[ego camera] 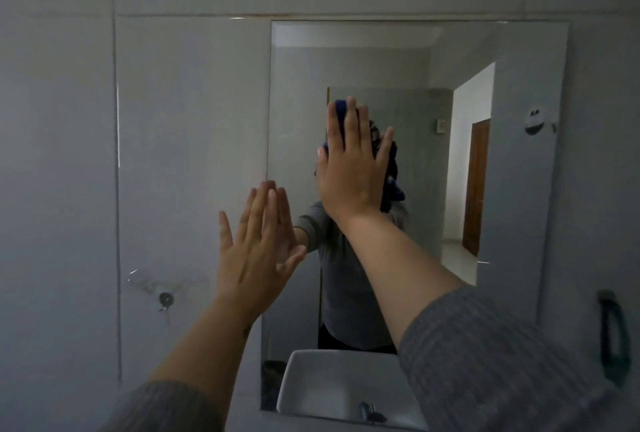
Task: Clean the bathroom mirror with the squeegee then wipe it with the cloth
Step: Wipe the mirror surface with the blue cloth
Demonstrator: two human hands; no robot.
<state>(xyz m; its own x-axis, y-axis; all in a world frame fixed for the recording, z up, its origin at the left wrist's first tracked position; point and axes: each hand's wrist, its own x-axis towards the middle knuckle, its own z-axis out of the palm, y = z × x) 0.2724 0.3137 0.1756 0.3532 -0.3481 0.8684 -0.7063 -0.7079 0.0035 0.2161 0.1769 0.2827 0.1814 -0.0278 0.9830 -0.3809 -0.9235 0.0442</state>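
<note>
The right hand, fingers spread flat, presses a blue cloth against the mirror (mostly hidden beneath the palm). The left hand, open and empty, apparently rests on the mirror's left edge.

Cloth between right hand and mirror.

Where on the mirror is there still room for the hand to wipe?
On the mirror, the strip right of the right hand and its cloth is bare, and so is the band above it up to the top edge. It is crowded at the left edge, where the left hand rests flat.
</note>
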